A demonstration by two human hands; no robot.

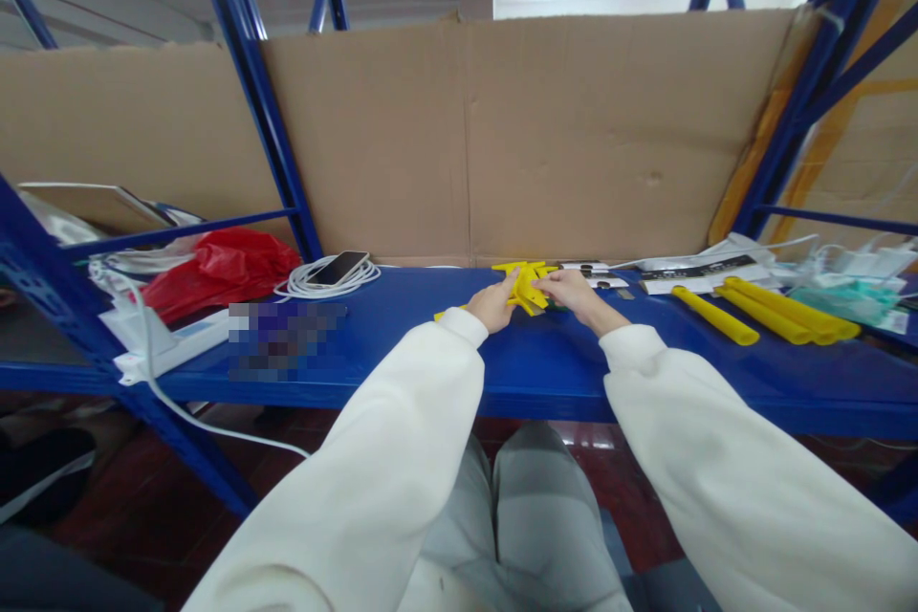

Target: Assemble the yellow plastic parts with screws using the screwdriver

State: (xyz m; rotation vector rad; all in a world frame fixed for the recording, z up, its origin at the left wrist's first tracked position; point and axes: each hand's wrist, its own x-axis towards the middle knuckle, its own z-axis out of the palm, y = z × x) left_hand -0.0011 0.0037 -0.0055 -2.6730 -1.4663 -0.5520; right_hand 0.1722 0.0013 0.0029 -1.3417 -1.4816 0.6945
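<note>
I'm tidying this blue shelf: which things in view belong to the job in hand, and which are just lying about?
Probably the job's:
yellow pieces, at the left hand and right hand
yellow tubes, perhaps, though untouched

Probably just lying about:
red plastic bundle
phone on a coiled white cable

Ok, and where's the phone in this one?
In the head view, the phone lies left of centre towards the back of the blue shelf, on the coiled white cable, just right of the red bag.
</note>
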